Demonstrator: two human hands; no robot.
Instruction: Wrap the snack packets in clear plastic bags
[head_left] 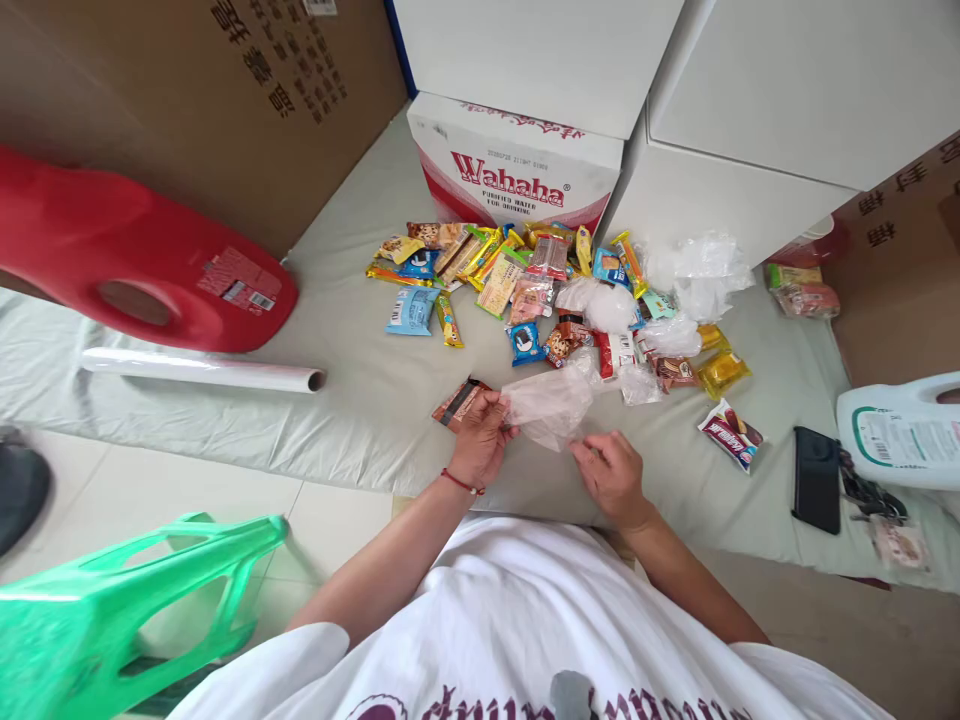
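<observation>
Between my hands a clear plastic bag is stretched just above the cloth. My left hand pinches its left end, and my right hand has its fingers closed at the lower right corner. Just behind the left fingers a brown snack packet lies on the cloth. Beyond the bag spreads a pile of wrapped snacks, among them a blue packet and a light-blue packet. Crumpled clear bags lie on the pile's right side. A white and maroon packet lies apart, right of my right hand.
A white Wahaha carton stands behind the pile. At left are a red jug, a white roll and a green stool. A black phone, keys and a white bottle sit at right.
</observation>
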